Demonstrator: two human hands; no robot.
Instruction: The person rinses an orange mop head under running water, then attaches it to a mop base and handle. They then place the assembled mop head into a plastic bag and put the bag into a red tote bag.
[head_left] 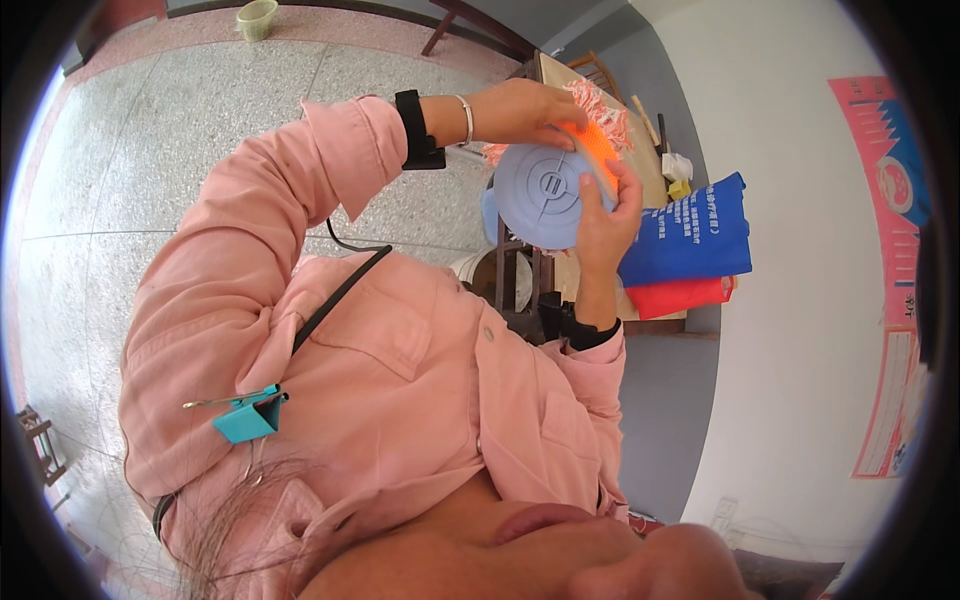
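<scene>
Both my hands are raised at the upper middle, on a round blue-grey plastic disc (535,205) with ring grooves and a small slotted centre. Along its upper right edge runs a bright orange mesh piece (598,148). Orange-and-white fringe strands (606,105) stick out behind it. My left hand (530,110) reaches over from the left, its fingers closed on the mesh at the disc's top edge. From the right, my right hand (610,215) grips the rim, with the thumb on the disc's face and fingers by the mesh. Its fingertips are partly hidden.
A table (655,185) behind my hands holds a blue printed bag (690,235), a red bag (680,297), white tissue (677,166) and a small yellow thing (680,189). A white wall (780,250) stands at right. A pale basket (257,20) sits far off on the floor.
</scene>
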